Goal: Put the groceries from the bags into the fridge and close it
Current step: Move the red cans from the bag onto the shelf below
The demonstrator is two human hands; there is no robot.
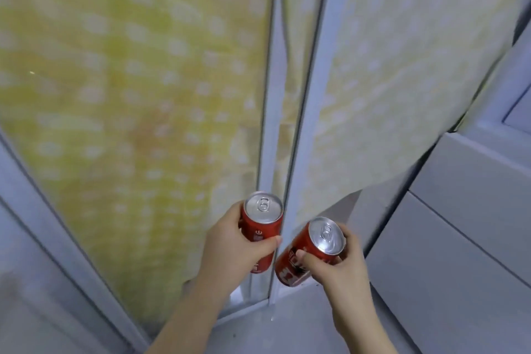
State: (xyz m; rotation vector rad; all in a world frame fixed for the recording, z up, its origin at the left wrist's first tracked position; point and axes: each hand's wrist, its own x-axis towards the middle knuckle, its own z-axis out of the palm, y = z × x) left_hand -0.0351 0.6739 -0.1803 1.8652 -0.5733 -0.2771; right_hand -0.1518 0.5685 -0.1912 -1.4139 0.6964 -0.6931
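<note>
I hold two red drink cans with silver tops in front of me, low in the head view. My left hand grips the left can, which stands nearly upright. My right hand grips the right can, which tilts with its top toward the right. The two cans are close but do not touch. Neither the fridge nor the bags are in view.
Yellow-green dotted curtains hang behind window glass ahead, split by a white frame post. A pale window sill runs below the hands. Grey wall tiles rise at the right.
</note>
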